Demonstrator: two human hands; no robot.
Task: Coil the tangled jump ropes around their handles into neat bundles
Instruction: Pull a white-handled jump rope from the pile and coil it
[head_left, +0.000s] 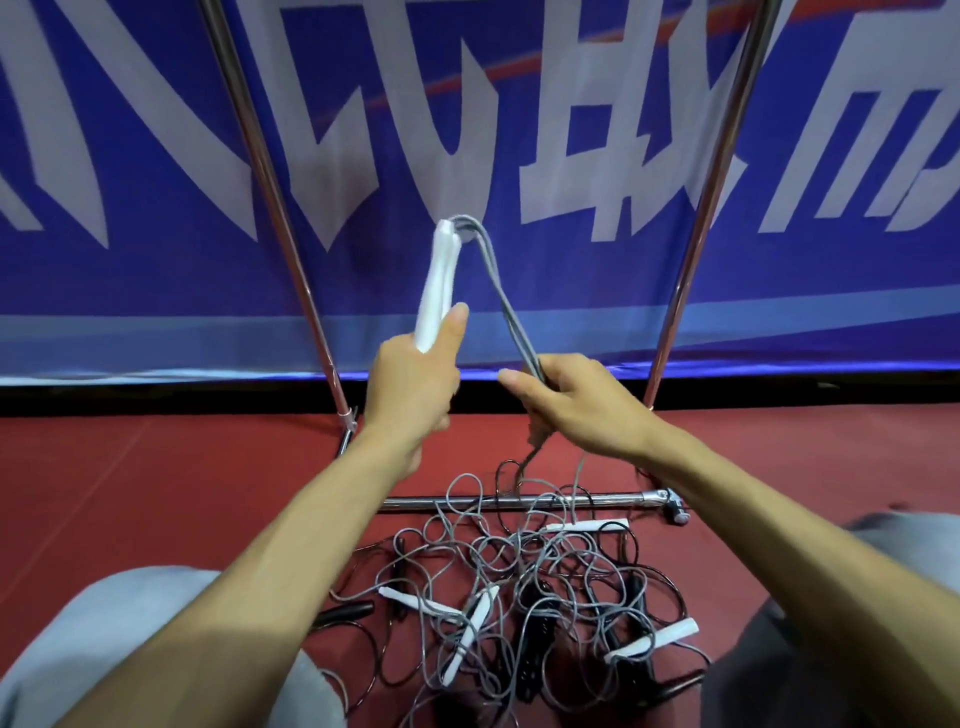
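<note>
My left hand (413, 387) grips a pair of white handles (440, 283) held together and pointing up. A grey rope (501, 291) leaves their top end in several strands and runs down to my right hand (566, 400), which grips the strands. The rope's tail hangs from that hand to the floor. Below lies a tangled pile of grey and black ropes (519, 587) with white handles (470, 636) and black handles (530, 654) mixed in.
A chrome frame stands behind the pile: two slanted poles (280, 218) and a low crossbar (519, 500) that some ropes drape over. A blue banner (519, 130) hangs behind it. The floor (156, 493) is red. My knees (104, 623) flank the pile.
</note>
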